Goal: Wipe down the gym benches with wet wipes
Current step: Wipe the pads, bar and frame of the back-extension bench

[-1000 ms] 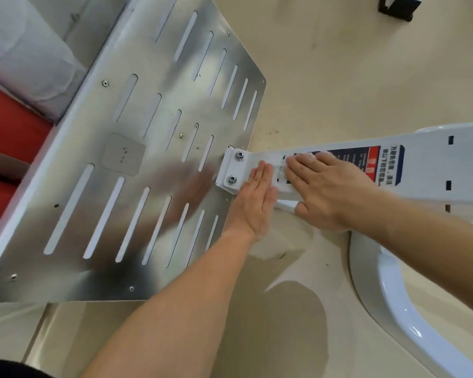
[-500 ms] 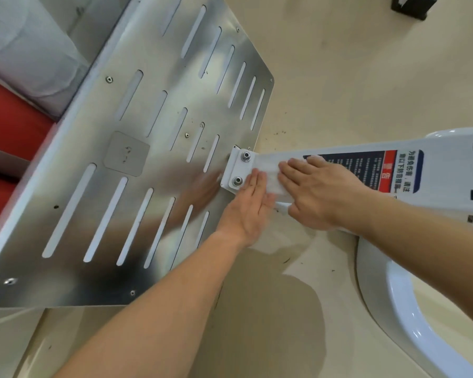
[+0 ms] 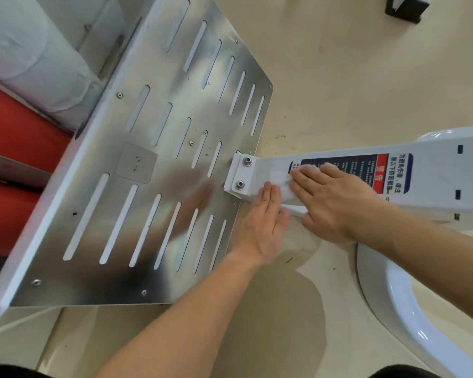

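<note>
Under my right hand (image 3: 336, 197): wet wipe (image 3: 277, 184), pressed by my flat, spread palm onto the white bar (image 3: 434, 165) so it scrubs.
Left hand (image 3: 262, 222): flat, holding nothing, seemingly bracing the bar beside the wipe.

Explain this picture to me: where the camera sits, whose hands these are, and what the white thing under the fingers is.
The camera is worn on a person's head and looks down at their own bare hands; there is no robot. They are cleaning gym equipment. The right hand presses a white wet wipe flat against a white frame arm, at the edge of a red and blue warning label. The left hand lies flat beside it, fingers straight. Two bolts join the arm to a slotted metal plate. Red pads show at far left. Neither hand grips anything.
</note>
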`<control>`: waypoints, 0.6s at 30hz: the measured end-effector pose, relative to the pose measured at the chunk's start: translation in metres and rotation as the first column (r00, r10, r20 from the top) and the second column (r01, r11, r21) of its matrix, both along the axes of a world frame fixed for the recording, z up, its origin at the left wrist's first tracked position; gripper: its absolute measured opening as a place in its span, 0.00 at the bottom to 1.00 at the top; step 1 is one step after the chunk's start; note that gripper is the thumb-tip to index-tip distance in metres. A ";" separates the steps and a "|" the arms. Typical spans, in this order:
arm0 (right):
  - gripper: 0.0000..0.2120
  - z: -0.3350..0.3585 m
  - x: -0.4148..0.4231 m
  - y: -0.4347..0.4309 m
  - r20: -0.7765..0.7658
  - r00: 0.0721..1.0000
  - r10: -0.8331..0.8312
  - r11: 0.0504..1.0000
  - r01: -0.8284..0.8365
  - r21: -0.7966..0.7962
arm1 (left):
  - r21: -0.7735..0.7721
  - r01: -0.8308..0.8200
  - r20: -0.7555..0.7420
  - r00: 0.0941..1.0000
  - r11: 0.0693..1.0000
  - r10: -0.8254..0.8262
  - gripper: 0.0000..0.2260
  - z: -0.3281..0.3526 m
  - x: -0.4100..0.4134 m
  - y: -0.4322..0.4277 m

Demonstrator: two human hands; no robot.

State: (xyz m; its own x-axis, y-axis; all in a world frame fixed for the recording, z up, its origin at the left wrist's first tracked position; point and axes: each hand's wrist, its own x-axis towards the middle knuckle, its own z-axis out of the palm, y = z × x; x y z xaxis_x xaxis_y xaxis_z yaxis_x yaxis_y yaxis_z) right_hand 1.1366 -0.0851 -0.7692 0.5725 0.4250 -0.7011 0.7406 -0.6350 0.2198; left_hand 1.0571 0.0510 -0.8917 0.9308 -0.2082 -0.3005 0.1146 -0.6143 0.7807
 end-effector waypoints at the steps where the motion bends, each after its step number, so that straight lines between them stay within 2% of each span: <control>1: 0.40 0.011 -0.007 -0.008 -0.003 1.000 -0.001 1.000 0.001 -0.007 | 0.008 0.030 0.017 0.999 1.000 -0.030 0.32 0.005 -0.006 -0.004; 3: 0.44 0.028 -0.016 -0.021 0.009 1.000 -0.021 1.000 0.021 -0.022 | 0.052 0.106 0.042 0.993 0.993 -0.108 0.36 0.012 -0.007 -0.009; 6: 0.45 0.033 -0.010 -0.032 0.085 0.994 -0.068 0.997 0.071 -0.025 | 0.057 0.180 0.029 0.983 0.982 -0.182 0.32 0.024 0.023 -0.010; 10: 0.35 0.015 0.014 -0.021 0.170 0.978 -0.121 0.991 0.129 -0.040 | 0.078 0.198 -0.025 0.980 0.977 -0.197 0.26 0.021 0.068 -0.004; 12: 0.36 0.008 0.015 -0.014 0.162 0.978 -0.131 0.991 0.135 -0.019 | 0.087 0.166 -0.021 0.986 0.982 -0.165 0.26 0.012 0.059 -0.002; 16: 0.44 0.011 -0.020 -0.018 0.162 0.985 -0.064 0.998 0.065 0.002 | 0.088 0.122 0.008 0.992 0.989 -0.124 0.28 0.010 0.011 -0.008; 18: 0.38 0.017 -0.040 -0.028 0.206 0.977 -0.056 0.998 0.055 0.010 | 0.092 0.149 0.048 0.987 0.984 -0.154 0.30 0.018 -0.002 -0.013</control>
State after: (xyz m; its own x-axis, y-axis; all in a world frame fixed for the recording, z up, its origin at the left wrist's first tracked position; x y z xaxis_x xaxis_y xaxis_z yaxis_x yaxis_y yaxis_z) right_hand 1.0962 -0.1127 -0.7524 0.7274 0.3908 -0.5641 0.6430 -0.6753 0.3613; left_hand 1.0548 0.0379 -0.8741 0.9059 -0.3233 -0.2735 -0.0265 -0.6879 0.7253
